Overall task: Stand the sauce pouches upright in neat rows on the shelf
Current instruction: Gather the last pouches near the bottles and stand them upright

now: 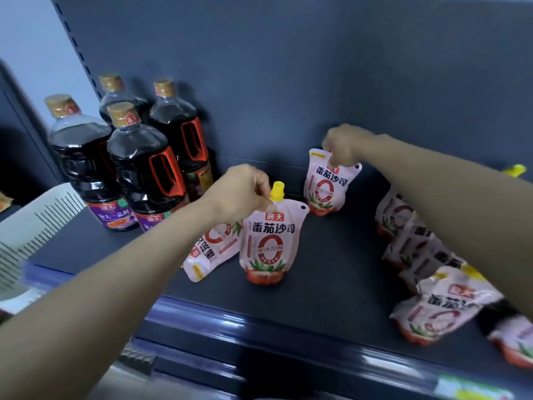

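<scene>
While my left hand [242, 192] pinches the front pouch [269, 243], my right hand [344, 147] grips the rear pouch [327, 187], near the shelf [331, 272] back edge

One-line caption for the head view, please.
Left hand holds the front pouch, right hand the back pouch, each upright by its top on the shelf.
</scene>
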Demonstrator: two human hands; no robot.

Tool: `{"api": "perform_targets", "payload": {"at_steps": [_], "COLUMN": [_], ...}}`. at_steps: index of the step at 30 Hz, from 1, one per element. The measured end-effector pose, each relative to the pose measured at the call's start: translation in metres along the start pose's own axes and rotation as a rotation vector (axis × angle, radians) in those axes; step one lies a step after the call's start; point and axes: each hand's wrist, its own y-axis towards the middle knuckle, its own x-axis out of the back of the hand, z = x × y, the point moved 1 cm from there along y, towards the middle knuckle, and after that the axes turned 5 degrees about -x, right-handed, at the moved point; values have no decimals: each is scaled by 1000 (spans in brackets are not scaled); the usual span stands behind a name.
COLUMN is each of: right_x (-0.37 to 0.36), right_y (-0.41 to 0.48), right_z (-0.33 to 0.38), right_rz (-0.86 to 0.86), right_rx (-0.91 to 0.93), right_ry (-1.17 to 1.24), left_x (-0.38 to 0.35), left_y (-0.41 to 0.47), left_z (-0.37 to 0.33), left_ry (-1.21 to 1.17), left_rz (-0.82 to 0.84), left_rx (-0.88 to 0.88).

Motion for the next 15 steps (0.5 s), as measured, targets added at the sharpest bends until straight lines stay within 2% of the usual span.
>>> {"api": "perform_targets", "payload": {"at_steps": [8,15], "right_x": [1,6], "right_y": [-11,-27], "right_z": [-12,-22], "right_rz": [-12,-61], "right_rx": [-47,-83], "right_ry": [101,183], "left_x": [-24,-42], "left_y": [33,62], "left_z": [-8,-27], "left_ry": [-61,-152], "left_rz": [-51,-17], "left_rx": [-33,-81]}}
